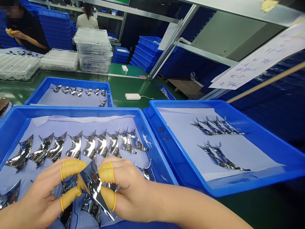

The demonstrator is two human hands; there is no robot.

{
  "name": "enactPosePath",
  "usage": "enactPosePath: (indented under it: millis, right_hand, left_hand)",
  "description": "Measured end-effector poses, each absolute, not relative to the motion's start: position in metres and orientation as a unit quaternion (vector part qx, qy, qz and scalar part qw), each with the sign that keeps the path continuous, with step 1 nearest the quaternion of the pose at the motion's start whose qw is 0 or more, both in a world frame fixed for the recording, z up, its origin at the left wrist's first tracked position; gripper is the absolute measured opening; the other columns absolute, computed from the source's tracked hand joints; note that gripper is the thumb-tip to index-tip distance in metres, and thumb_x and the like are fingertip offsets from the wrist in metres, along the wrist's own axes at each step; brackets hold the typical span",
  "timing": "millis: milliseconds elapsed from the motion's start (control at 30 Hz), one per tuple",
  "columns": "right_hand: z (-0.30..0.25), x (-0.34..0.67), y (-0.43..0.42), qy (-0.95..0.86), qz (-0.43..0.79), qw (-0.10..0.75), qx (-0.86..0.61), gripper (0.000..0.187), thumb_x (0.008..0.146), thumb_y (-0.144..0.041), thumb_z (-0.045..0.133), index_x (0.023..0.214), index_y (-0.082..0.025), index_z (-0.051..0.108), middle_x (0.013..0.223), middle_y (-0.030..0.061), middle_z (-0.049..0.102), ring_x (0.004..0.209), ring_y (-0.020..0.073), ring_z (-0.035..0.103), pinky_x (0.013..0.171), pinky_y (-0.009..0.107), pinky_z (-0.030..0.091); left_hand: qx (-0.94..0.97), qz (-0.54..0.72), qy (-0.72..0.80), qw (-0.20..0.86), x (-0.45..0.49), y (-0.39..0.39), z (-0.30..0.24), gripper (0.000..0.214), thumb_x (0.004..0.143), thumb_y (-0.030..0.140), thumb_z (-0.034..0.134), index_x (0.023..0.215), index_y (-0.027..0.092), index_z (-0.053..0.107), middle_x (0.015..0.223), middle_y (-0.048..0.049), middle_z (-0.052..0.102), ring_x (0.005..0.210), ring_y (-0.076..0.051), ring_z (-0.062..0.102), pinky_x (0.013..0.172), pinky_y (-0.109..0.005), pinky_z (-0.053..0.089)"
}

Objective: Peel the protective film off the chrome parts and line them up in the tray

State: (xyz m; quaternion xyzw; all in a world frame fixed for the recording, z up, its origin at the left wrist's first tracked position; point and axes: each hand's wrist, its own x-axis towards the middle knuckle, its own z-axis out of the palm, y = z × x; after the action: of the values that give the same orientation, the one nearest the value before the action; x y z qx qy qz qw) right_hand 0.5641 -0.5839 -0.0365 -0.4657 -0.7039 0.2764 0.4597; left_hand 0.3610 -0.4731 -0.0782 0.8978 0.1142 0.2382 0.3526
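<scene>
Both my hands pinch one shiny chrome part [95,187] at the bottom of the head view, above the near blue tray [154,149]. My left hand [45,197] grips its left edge with yellow finger cots on thumb and forefinger. My right hand [126,187] holds the right edge the same way. Under and behind them, several more chrome parts [90,144] lie in a row on the white sheet lining that tray.
A second blue tray [262,140] on the right holds two groups of chrome parts [218,125]. A third blue tray [71,81] with parts sits behind. Stacks of clear plastic trays [94,49], blue bins and two other people stand at the back.
</scene>
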Motion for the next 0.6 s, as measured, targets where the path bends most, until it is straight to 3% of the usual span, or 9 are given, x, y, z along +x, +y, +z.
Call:
enactPosePath:
  millis: [200, 333, 433, 600]
  right_hand:
    - [-0.034, 0.564, -0.584, -0.685, 0.289, 0.479, -0.467, 0.017, 0.084, -0.012, 0.051, 0.069, -0.020, 0.052, 0.059, -0.0025, 0.049, 0.056, 0.0117, 0.045, 0.062, 0.026, 0.044]
    - [-0.029, 0.568, -0.583, -0.597, 0.395, 0.513, -0.474, 0.013, 0.086, -0.020, 0.055, 0.073, -0.018, 0.058, 0.068, 0.0005, 0.057, 0.062, 0.0122, 0.052, 0.063, 0.026, 0.047]
    - [-0.027, 0.570, -0.581, -0.502, 0.491, 0.520, -0.486, 0.013, 0.084, -0.023, 0.057, 0.073, -0.018, 0.059, 0.072, 0.0016, 0.061, 0.069, 0.0134, 0.055, 0.071, 0.029, 0.049]
    - [-0.028, 0.571, -0.577, -0.403, 0.562, 0.540, -0.479, 0.019, 0.079, -0.029, 0.070, 0.070, -0.017, 0.058, 0.067, -0.0018, 0.057, 0.063, 0.0096, 0.050, 0.063, 0.025, 0.044]
  left_hand:
    - [0.897, 0.236, 0.134, 0.349, 0.357, -0.474, -0.078, 0.045, 0.087, 0.022, 0.062, 0.129, 0.033, 0.052, 0.125, -0.0022, 0.064, 0.113, -0.020, 0.062, 0.099, -0.029, 0.053]
    - [0.903, 0.217, 0.128, 0.348, 0.356, -0.474, -0.077, 0.054, 0.085, 0.021, 0.063, 0.136, 0.032, 0.048, 0.134, -0.0069, 0.058, 0.117, -0.026, 0.061, 0.098, -0.036, 0.055]
    - [0.903, 0.203, 0.120, 0.358, 0.359, -0.474, -0.075, 0.051, 0.085, 0.020, 0.064, 0.133, 0.031, 0.050, 0.128, -0.0072, 0.062, 0.114, -0.025, 0.061, 0.095, -0.036, 0.056]
    - [0.912, 0.208, 0.074, 0.345, 0.363, -0.471, -0.066, 0.035, 0.084, 0.011, 0.060, 0.114, 0.028, 0.059, 0.111, -0.0056, 0.068, 0.101, -0.020, 0.064, 0.089, -0.032, 0.057]
